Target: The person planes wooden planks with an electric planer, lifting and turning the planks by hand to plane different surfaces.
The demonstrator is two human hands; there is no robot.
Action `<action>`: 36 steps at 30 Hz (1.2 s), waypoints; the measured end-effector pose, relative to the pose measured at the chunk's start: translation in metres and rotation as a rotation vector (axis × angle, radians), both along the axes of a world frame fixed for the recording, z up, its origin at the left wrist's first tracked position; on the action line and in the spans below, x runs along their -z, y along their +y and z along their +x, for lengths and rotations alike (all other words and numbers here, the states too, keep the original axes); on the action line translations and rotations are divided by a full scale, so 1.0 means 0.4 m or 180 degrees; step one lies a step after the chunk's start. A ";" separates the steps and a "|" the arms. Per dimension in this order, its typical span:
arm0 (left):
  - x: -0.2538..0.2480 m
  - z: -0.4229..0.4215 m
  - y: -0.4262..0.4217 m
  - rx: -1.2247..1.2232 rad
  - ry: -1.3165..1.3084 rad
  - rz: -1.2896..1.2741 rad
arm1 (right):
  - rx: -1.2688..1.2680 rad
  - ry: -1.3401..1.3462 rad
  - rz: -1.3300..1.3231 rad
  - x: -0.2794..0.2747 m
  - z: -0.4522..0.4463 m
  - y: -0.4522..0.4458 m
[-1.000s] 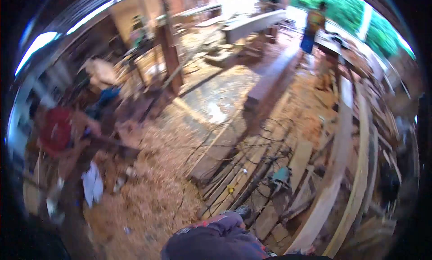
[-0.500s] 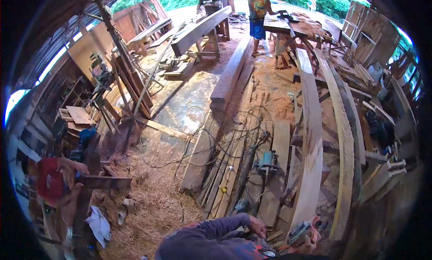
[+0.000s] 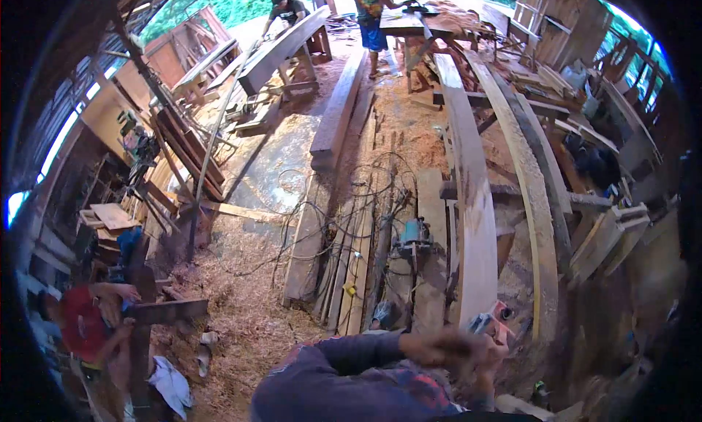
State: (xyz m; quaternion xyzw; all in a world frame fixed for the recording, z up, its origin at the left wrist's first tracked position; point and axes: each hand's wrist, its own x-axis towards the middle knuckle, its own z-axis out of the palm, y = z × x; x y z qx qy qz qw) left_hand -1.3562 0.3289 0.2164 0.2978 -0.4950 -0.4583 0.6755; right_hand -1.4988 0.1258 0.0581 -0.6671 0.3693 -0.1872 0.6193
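My right hand [image 3: 491, 355] is closed around an orange-red and grey electric planer [image 3: 502, 314], which is at the near end of a long pale plank [image 3: 479, 254]. My left hand [image 3: 442, 346] is smeared by motion, just left of the planer and close to my right hand. Its fingers cannot be made out, nor whether it touches the tool. My dark sleeve [image 3: 351, 356] crosses the bottom of the view.
A teal power tool [image 3: 415, 233] sits on boards left of the plank, among tangled black cords [image 3: 373, 203]. A thick beam [image 3: 338, 122] lies beyond. Someone in red [image 3: 79, 316] works at the left; two other people stand at the back. Shavings [image 3: 234, 298] cover the floor.
The planer and my right hand have moved forward along the plank. My left hand has come over toward them. The whole view has shifted a little as my head moved.
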 end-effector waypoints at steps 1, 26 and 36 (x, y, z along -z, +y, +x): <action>0.019 -0.001 -0.018 -0.0645 0.0163 0.0482 | 0.0189 -0.0598 -0.0066 -0.046 0.031 0.036; 0.798 -0.227 -0.075 -0.0991 0.0723 0.4138 | -0.0402 0.0405 0.0073 -0.039 -0.140 -0.002; 0.764 -0.237 -0.081 -0.0660 0.1131 0.4106 | -0.0636 0.0585 -0.0275 0.011 -0.154 -0.039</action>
